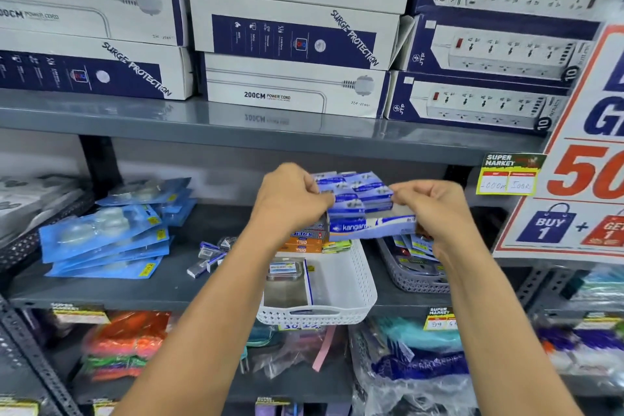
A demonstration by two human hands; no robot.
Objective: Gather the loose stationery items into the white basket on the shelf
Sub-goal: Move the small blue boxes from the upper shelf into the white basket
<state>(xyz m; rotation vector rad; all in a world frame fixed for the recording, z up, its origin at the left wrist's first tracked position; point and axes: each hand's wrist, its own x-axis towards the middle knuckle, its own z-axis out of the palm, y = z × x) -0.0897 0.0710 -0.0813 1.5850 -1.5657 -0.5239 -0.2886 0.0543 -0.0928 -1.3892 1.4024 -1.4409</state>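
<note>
Both hands were raised over the white basket point(351, 284) on the grey shelf point(135, 284). The left hand point(290, 199) and right hand point(435, 206) each pinched an end of a blue stack of small staple boxes point(354, 192), resting on a long box reading "kangaro" point(368, 226). Behind the basket stood boxes marked "Softek" point(305, 234) and orange "TRIO" packs point(300, 245). Loose small items point(211, 255) lay left of the basket. Above, cartons point(290, 84) read "200CM POWER CORD" and "SURGE PROTECTION". A yellow tag point(508, 174) read "SUPER MARKET"; a poster point(574, 179) read "BUY 1".
</note>
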